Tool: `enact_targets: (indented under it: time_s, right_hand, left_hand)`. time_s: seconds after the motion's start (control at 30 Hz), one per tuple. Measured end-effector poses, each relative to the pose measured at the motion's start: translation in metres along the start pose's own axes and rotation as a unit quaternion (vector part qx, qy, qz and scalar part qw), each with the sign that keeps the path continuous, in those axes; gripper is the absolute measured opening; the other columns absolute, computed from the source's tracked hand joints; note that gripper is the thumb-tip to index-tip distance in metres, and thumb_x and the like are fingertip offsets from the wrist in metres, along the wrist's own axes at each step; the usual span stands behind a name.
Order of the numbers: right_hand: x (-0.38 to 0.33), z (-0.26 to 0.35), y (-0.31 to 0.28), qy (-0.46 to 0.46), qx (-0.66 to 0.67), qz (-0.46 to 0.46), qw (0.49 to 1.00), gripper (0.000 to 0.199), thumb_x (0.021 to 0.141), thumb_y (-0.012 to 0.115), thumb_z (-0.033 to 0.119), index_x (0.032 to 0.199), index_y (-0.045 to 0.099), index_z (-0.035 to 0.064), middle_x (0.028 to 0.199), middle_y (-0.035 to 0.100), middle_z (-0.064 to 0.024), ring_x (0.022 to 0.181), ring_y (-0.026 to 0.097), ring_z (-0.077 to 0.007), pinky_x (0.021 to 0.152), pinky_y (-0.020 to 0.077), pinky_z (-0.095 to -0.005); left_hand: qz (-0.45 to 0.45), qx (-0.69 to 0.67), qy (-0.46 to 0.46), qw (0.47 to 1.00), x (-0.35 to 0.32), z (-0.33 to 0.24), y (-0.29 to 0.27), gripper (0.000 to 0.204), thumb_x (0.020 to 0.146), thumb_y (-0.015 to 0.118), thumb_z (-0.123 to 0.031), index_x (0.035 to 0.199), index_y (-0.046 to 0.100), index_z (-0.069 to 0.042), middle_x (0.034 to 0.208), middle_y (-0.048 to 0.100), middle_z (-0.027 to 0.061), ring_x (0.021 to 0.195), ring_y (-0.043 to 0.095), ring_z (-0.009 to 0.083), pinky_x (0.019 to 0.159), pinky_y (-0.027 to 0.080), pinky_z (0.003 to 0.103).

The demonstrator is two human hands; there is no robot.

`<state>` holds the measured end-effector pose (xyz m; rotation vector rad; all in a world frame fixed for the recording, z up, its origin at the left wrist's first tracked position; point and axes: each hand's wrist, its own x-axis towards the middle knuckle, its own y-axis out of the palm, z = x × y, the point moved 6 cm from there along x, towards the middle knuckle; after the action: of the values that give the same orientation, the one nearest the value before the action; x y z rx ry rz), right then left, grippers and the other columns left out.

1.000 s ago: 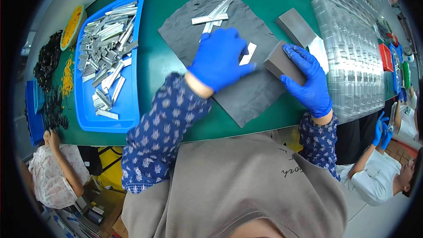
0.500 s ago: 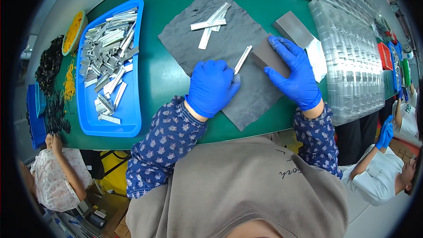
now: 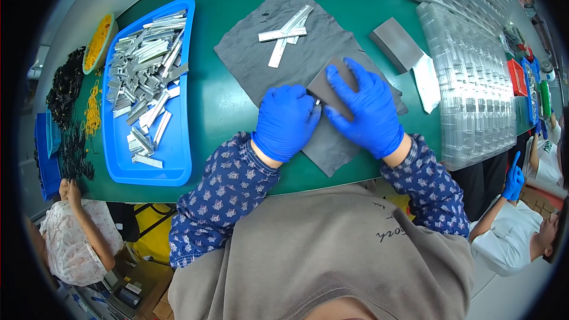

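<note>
My left hand (image 3: 285,122), in a blue glove, is closed around a thin metal strip (image 3: 317,102); only a tiny end of it shows by the thumb. My right hand (image 3: 371,109), also gloved in blue, grips a grey-brown sanding block (image 3: 323,90) from above. The block lies over the strip, hiding most of it, and nearly touches my left fingers. Under both hands is a dark grey cloth-like sheet (image 3: 249,53), set diagonally. Several silvery metal strips (image 3: 287,32) lie crossed on its far part.
A blue tray (image 3: 185,166) heaped with metal pieces stands left, beside yellow bands (image 3: 93,112) and black parts (image 3: 74,148). At right are another grey block (image 3: 398,44), a white wrapper (image 3: 425,83) and clear plastic trays (image 3: 474,95). Other people sit at both sides.
My right hand has moved left with the sanding block, now covering the strip that showed beyond my left hand. The left hand has stayed nearly in place.
</note>
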<state>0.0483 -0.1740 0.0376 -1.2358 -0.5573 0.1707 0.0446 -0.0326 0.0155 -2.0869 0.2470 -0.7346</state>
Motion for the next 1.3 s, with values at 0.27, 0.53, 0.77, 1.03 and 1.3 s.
enact_targets:
  time_s: [0.27,0.53,0.77,1.03,1.3]
  right_hand:
    - [0.005,0.000,0.000,0.025,-0.016,-0.047,0.998,0.063,0.078,0.071,0.029,0.135,0.051,0.0111,0.125,0.052,-0.0268,0.098,0.057,-0.0414,0.086,0.0480,-0.0457]
    - [0.021,-0.026,-0.001,0.065,-0.046,-0.053,0.995,0.064,0.077,0.070,0.031,0.135,0.051,0.0105,0.124,0.052,-0.0265,0.098,0.057,-0.0399,0.084,0.0483,-0.0458]
    - [0.014,-0.017,0.003,0.027,-0.021,-0.032,0.999,0.064,0.077,0.069,0.031,0.136,0.051,0.0129,0.126,0.052,-0.0280,0.098,0.058,-0.0400,0.087,0.0482,-0.0446]
    - [0.022,-0.082,-0.012,0.135,0.023,-0.149,0.979,0.061,0.079,0.072,0.026,0.135,0.054,0.0123,0.127,0.054,-0.0249,0.111,0.056,-0.0374,0.096,0.0455,-0.0432]
    - [0.017,-0.088,-0.015,0.138,0.132,-0.174,0.966,0.059,0.078,0.074,0.021,0.134,0.056,0.0106,0.129,0.056,-0.0188,0.116,0.055,-0.0333,0.100,0.0433,-0.0391]
  left_hand:
    - [0.001,-0.025,-0.017,1.000,0.000,0.003,0.002,0.013,0.077,0.067,-0.018,0.071,0.062,-0.008,0.077,0.055,0.0087,0.075,0.056,0.0285,0.070,0.041,0.041]
    - [0.012,-0.035,-0.030,0.999,0.004,0.002,0.000,0.014,0.077,0.066,-0.019,0.070,0.062,-0.008,0.076,0.055,0.0085,0.075,0.056,0.0284,0.070,0.041,0.041]
    - [0.015,-0.036,-0.032,0.999,0.004,0.003,-0.001,0.015,0.077,0.067,-0.018,0.066,0.061,-0.008,0.073,0.054,0.0077,0.074,0.055,0.0280,0.069,0.041,0.041]
    - [0.000,-0.048,-0.046,0.998,0.008,0.003,-0.005,0.014,0.076,0.069,-0.018,0.069,0.065,-0.007,0.070,0.056,0.0078,0.069,0.057,0.0283,0.065,0.044,0.040]
    - [0.039,0.037,0.037,0.998,0.040,0.002,-0.023,0.024,0.075,0.065,-0.012,0.099,0.069,-0.014,0.097,0.060,0.0089,0.089,0.058,0.0287,0.074,0.045,0.041]
